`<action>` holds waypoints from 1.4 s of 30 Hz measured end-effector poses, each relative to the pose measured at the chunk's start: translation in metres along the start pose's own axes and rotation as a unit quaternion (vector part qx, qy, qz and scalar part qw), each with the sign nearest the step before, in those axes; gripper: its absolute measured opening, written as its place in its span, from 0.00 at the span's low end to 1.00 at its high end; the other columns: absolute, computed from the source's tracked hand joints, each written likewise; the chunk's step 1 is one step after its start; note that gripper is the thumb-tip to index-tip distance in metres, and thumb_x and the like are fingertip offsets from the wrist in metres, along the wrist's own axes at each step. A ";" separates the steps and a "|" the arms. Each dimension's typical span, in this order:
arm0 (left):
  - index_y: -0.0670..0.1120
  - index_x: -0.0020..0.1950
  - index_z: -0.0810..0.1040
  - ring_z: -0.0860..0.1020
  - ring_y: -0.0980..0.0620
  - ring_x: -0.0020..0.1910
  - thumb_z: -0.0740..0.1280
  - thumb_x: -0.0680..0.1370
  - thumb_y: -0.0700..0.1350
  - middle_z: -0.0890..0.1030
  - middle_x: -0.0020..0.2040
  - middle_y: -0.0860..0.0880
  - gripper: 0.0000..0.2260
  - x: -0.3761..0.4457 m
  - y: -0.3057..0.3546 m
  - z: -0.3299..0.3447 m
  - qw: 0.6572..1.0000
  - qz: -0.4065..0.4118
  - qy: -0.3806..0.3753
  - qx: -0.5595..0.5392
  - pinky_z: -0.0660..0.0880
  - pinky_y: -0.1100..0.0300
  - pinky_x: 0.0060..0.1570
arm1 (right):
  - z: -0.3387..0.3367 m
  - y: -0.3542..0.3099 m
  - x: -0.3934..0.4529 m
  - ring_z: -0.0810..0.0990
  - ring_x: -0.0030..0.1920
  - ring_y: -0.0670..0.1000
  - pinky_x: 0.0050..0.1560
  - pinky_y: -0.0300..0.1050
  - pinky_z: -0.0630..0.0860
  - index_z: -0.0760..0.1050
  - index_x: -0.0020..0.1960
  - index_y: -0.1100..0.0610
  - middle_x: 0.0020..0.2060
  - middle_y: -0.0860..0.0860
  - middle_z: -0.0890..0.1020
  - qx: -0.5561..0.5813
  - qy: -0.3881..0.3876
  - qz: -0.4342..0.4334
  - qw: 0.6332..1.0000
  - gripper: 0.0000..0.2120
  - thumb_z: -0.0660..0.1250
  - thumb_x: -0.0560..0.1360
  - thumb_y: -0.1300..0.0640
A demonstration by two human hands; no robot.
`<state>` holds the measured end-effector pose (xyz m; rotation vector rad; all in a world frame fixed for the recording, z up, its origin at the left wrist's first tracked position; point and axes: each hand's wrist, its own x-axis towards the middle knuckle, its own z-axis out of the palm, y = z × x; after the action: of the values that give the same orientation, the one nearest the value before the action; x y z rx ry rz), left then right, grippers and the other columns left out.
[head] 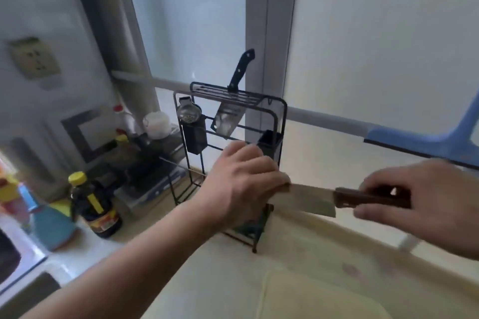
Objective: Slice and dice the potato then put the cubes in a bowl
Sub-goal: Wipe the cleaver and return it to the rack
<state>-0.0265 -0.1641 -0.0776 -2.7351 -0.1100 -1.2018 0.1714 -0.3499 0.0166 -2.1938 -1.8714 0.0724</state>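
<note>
My right hand [425, 202] grips the brown wooden handle of a cleaver [308, 199], whose broad blade points left, level above the counter. My left hand [243, 181] reaches forward with its back to the camera and its fingers curled down at the blade's far end, right in front of the black wire knife rack [282, 116]. What those fingers hold is hidden. A pale cutting board [324, 267] lies below the hands. No potato or bowl is in view.
A second cleaver [228, 119] with a black handle hangs in the rack, along with a metal strainer [188, 112]. A dark sauce bottle [93, 202] with a yellow cap stands at the left, near a sink edge [23, 264]. A blue tool [414, 137] leans at the back right.
</note>
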 end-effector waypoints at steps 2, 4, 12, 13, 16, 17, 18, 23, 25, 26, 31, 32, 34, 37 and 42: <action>0.48 0.48 0.87 0.77 0.48 0.38 0.71 0.79 0.48 0.84 0.41 0.53 0.06 0.016 -0.046 -0.025 1.000 -0.014 0.017 -0.001 0.73 0.52 0.45 | -0.037 -0.029 0.037 0.77 0.35 0.36 0.30 0.41 0.71 0.76 0.42 0.34 0.32 0.31 0.78 0.011 0.060 -0.015 0.998 0.18 0.66 0.58 0.26; 0.48 0.48 0.88 0.76 0.49 0.39 0.70 0.78 0.51 0.85 0.40 0.54 0.09 0.034 -0.085 -0.049 0.998 -0.051 0.043 -0.019 0.72 0.53 0.45 | -0.071 -0.051 0.073 0.79 0.28 0.41 0.32 0.45 0.77 0.78 0.42 0.38 0.28 0.37 0.81 0.029 0.103 -0.032 0.994 0.13 0.73 0.59 0.38; 0.63 0.40 0.82 0.72 0.60 0.30 0.73 0.73 0.46 0.80 0.32 0.63 0.10 0.107 -0.195 -0.102 0.949 -0.260 0.098 -0.146 0.68 0.64 0.34 | -0.134 -0.116 0.200 0.81 0.40 0.54 0.47 0.52 0.79 0.77 0.52 0.48 0.38 0.48 0.80 0.022 0.289 -0.078 0.954 0.04 0.65 0.77 0.53; 0.62 0.38 0.82 0.72 0.62 0.28 0.73 0.73 0.45 0.80 0.33 0.61 0.10 0.111 -0.205 -0.099 0.944 -0.276 0.098 -0.149 0.69 0.63 0.34 | -0.135 -0.122 0.210 0.80 0.40 0.55 0.45 0.48 0.78 0.78 0.52 0.50 0.37 0.47 0.79 0.004 0.291 -0.077 0.954 0.05 0.65 0.77 0.54; 0.63 0.34 0.80 0.74 0.64 0.29 0.73 0.72 0.48 0.81 0.32 0.61 0.10 0.115 -0.228 -0.083 0.932 -0.318 0.084 -0.150 0.73 0.61 0.39 | -0.135 -0.134 0.234 0.75 0.39 0.52 0.41 0.42 0.69 0.80 0.51 0.54 0.38 0.50 0.78 -0.053 0.297 -0.064 0.951 0.06 0.67 0.76 0.56; 0.63 0.33 0.80 0.74 0.63 0.31 0.73 0.71 0.49 0.81 0.32 0.61 0.09 0.115 -0.233 -0.077 0.930 -0.325 0.080 -0.149 0.76 0.59 0.42 | -0.134 -0.137 0.240 0.74 0.39 0.51 0.44 0.41 0.67 0.80 0.51 0.54 0.38 0.50 0.77 -0.066 0.297 -0.057 0.951 0.06 0.67 0.76 0.56; 0.62 0.34 0.81 0.75 0.62 0.32 0.72 0.71 0.50 0.81 0.32 0.61 0.07 0.115 -0.237 -0.072 0.929 -0.330 0.075 -0.149 0.78 0.57 0.45 | -0.132 -0.139 0.245 0.73 0.39 0.51 0.45 0.40 0.66 0.80 0.52 0.54 0.38 0.51 0.76 -0.074 0.299 -0.050 0.950 0.06 0.68 0.75 0.56; 0.60 0.37 0.83 0.77 0.56 0.35 0.69 0.68 0.53 0.83 0.35 0.58 0.03 0.110 -0.243 -0.055 0.917 -0.352 0.082 -0.167 0.79 0.55 0.48 | -0.123 -0.140 0.258 0.72 0.43 0.51 0.47 0.39 0.65 0.80 0.51 0.55 0.40 0.51 0.77 -0.084 0.308 -0.040 0.947 0.06 0.68 0.75 0.56; 0.61 0.36 0.82 0.77 0.56 0.37 0.67 0.68 0.54 0.84 0.36 0.58 0.04 0.111 -0.245 -0.054 0.916 -0.351 0.090 -0.169 0.76 0.59 0.49 | -0.124 -0.141 0.260 0.72 0.43 0.51 0.46 0.39 0.65 0.80 0.51 0.55 0.38 0.50 0.75 -0.087 0.308 -0.040 0.947 0.06 0.68 0.75 0.56; 0.61 0.37 0.82 0.76 0.57 0.39 0.66 0.68 0.54 0.84 0.37 0.57 0.05 0.111 -0.246 -0.053 0.919 -0.347 0.091 -0.164 0.74 0.61 0.50 | -0.125 -0.141 0.261 0.72 0.42 0.51 0.46 0.39 0.65 0.80 0.50 0.55 0.37 0.50 0.75 -0.094 0.307 -0.041 0.946 0.05 0.68 0.75 0.56; 0.57 0.42 0.85 0.75 0.57 0.41 0.72 0.73 0.52 0.81 0.36 0.58 0.03 0.113 -0.251 -0.052 0.926 -0.340 0.089 -0.135 0.73 0.60 0.56 | -0.124 -0.141 0.267 0.73 0.44 0.51 0.47 0.39 0.66 0.80 0.51 0.55 0.41 0.52 0.77 -0.105 0.306 -0.039 0.945 0.06 0.68 0.75 0.56; 0.57 0.42 0.85 0.76 0.57 0.41 0.73 0.74 0.50 0.81 0.36 0.58 0.02 0.112 -0.252 -0.051 0.925 -0.344 0.087 -0.138 0.74 0.59 0.58 | -0.122 -0.140 0.269 0.73 0.44 0.51 0.47 0.39 0.66 0.80 0.51 0.55 0.41 0.52 0.77 -0.105 0.305 -0.038 0.946 0.06 0.68 0.75 0.56; 0.57 0.42 0.85 0.76 0.59 0.41 0.73 0.74 0.49 0.82 0.37 0.58 0.03 0.109 -0.254 -0.047 0.925 -0.346 0.078 -0.139 0.74 0.58 0.59 | -0.120 -0.139 0.272 0.73 0.44 0.51 0.47 0.39 0.66 0.80 0.51 0.55 0.42 0.52 0.77 -0.107 0.297 -0.035 0.948 0.06 0.68 0.75 0.56; 0.57 0.43 0.86 0.75 0.71 0.41 0.74 0.76 0.50 0.80 0.35 0.64 0.02 0.102 -0.257 -0.040 0.930 -0.337 0.047 -0.140 0.72 0.57 0.62 | -0.114 -0.139 0.279 0.73 0.44 0.51 0.46 0.40 0.66 0.80 0.51 0.55 0.42 0.52 0.77 -0.112 0.272 -0.026 0.955 0.06 0.69 0.75 0.56; 0.57 0.45 0.86 0.77 0.56 0.54 0.74 0.77 0.52 0.82 0.42 0.63 0.02 0.088 -0.260 -0.028 0.930 -0.352 -0.006 -0.103 0.69 0.50 0.66 | -0.086 -0.140 0.300 0.72 0.45 0.50 0.47 0.39 0.66 0.80 0.52 0.57 0.43 0.51 0.77 -0.117 0.221 -0.030 0.968 0.07 0.69 0.75 0.56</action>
<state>-0.0208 0.0879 0.0347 -2.9787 -1.1053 -1.4023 0.1054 -0.0508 0.1692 -2.0673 -1.7536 -0.6261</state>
